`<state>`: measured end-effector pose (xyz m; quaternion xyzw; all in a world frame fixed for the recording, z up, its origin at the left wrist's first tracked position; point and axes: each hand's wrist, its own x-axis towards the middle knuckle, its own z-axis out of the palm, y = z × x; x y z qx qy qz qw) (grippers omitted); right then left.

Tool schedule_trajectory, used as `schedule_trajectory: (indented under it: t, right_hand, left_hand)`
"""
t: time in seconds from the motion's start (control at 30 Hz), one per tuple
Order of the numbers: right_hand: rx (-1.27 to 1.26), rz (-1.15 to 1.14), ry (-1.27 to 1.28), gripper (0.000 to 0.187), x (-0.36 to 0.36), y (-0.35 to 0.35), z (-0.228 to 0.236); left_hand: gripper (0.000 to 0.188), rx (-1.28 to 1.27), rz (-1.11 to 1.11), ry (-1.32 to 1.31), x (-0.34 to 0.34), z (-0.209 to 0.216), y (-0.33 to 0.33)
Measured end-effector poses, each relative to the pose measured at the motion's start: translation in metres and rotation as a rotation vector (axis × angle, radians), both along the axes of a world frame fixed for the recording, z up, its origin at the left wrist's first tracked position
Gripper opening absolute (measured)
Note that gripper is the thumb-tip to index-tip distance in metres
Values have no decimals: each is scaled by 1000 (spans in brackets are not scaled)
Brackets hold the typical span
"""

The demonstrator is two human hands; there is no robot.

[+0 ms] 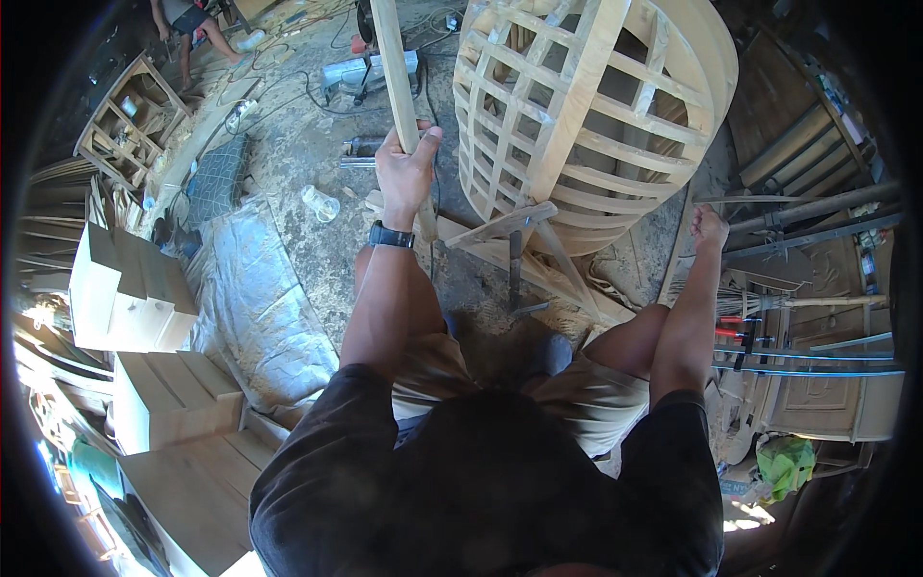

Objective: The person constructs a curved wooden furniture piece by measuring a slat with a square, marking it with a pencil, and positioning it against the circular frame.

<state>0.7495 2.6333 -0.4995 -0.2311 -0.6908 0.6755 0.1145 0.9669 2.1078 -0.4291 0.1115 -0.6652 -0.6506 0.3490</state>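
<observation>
My left hand [404, 171], with a dark watch on its wrist, is closed round a long pale wooden batten [393, 72]. The batten stands nearly upright, its upper end out of the picture, to the left of a big rounded lattice frame [567, 125] of curved wooden slats. Off to the right, my right hand [710, 226] is closed like a fist, beside thin wooden strips and poles. What it holds, if anything, I cannot make out. Between my knees and the frame stands a wooden support [505, 226] with a dark metal clamp [515, 269].
A power tool [370, 75] and cables lie on the dusty floor ahead, with a clear plastic cup [320, 204] nearer. Wooden boxes [178, 399] and a silvery sheet [255, 284] are at left. Another person [197, 29] is far left. Carved panels [817, 389] lean at right.
</observation>
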Motion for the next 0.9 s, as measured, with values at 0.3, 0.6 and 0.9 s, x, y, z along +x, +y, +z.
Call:
schedule_trajectory:
  t: [0.3,0.6,0.9]
  right_hand:
    - [-7,-29,107,13,6,-5,3]
    - [105,-150,258,23,29,-46,56]
    - [458,-96,805,33,44,-216,166]
  left_hand:
    - [25,-23,10,-11,7,8,4]
    - [31,-57,26,36,49,44,16]
    - [33,-106,135,144,130,89,-11]
